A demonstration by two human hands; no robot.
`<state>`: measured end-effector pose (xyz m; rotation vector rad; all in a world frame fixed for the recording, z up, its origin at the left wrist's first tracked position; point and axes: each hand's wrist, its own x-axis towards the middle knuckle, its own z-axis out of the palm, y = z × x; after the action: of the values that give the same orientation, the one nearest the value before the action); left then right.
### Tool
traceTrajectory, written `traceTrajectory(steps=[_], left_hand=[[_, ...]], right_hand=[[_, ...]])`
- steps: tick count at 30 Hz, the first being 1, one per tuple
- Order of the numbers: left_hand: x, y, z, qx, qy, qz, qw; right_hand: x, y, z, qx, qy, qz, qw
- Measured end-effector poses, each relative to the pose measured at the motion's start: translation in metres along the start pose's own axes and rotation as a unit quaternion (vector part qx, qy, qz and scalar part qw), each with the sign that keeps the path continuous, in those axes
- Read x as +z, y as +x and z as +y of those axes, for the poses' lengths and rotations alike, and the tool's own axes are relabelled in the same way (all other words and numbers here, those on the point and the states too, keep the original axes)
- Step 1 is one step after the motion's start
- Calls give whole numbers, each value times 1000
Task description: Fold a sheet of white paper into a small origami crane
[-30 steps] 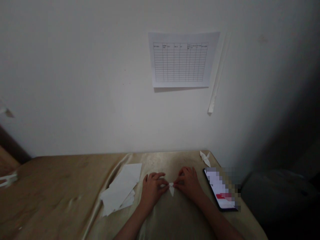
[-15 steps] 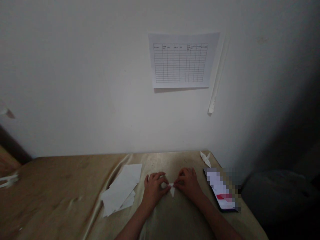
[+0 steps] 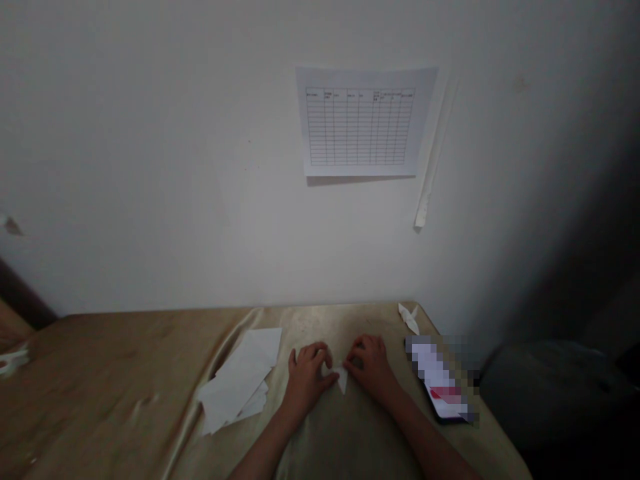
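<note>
A small piece of folded white paper [image 3: 342, 381] with a point toward me lies between my hands on the cloth-covered table. My left hand [image 3: 306, 377] has its thumb and curled index finger at the paper's left side. From the other side my right hand [image 3: 373, 365] pinches the upper right corner, its other fingers curled. The fingertips partly hide the paper's upper edge. A stack of white paper sheets [image 3: 243, 380] rests left of my left hand.
A finished-looking white paper fold [image 3: 409, 319] lies at the table's back right corner. Nearer sits a phone [image 3: 427, 367] with a lit screen. The tan tablecloth [image 3: 115, 380] has wrinkles. A printed table sheet [image 3: 360, 127] hangs on the wall behind.
My left index finger has lifted slightly away from the paper's top, and my right fingertips have shifted a little. The folded paper stays in nearly the same place.
</note>
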<state>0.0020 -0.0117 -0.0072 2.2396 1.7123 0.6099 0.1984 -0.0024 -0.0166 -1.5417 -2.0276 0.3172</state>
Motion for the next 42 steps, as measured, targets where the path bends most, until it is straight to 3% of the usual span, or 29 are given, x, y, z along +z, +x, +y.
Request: traceTrajectory(steps=[10, 34, 42], left_hand=[[2, 2, -4, 3, -6, -7, 1000], [-2, 1, -4, 8, 1, -31, 999], [3, 1, -5, 16, -22, 18, 999]], right_hand=[[5, 0, -1, -9, -7, 11, 1000], [-7, -2, 9, -33, 34, -56, 997], [-1, -1, 16, -48, 39, -51, 997]])
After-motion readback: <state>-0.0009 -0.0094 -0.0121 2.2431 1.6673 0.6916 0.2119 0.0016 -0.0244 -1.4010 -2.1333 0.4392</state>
